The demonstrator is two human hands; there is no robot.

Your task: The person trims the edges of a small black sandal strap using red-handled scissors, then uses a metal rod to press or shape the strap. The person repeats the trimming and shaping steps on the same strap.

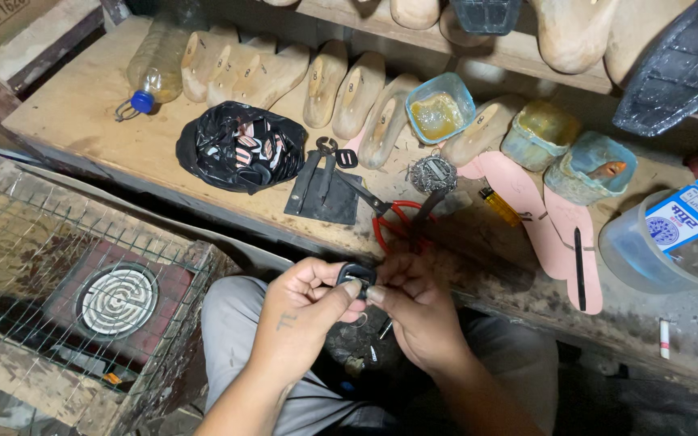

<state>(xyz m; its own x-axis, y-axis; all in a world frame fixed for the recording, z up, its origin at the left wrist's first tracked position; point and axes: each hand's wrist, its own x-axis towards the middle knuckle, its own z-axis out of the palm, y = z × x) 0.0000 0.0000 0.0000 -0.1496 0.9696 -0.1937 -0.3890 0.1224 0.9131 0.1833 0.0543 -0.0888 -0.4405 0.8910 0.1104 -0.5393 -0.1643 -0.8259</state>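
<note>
the wooden tabletop (82,113) fills the upper view, edge running from nine o'clock down toward four o'clock. along its back, at twelve o'clock, lies a row of wooden shoe lasts (341,89). at ten o'clock of the hands sits a black plastic bag (240,145) of small pieces; pink insoles (555,222) lie at two o'clock. red-handled scissors (393,218) lie just above the hands at twelve o'clock, points toward the bag. smallest is the black buckle (355,273), held over the lap just below the tabletop edge. the left hand (304,311) has its grip pinched on the buckle's left side with thumb and forefinger; the right hand (414,311) pinches the right side, fingertips pressed together on it.

risk, as a judgement: the buckle is small and held only at fingertips, so a slip could drop it into the dark clutter between the knees. the scissors lie near the knuckles, so an upward reach could catch them.
</note>
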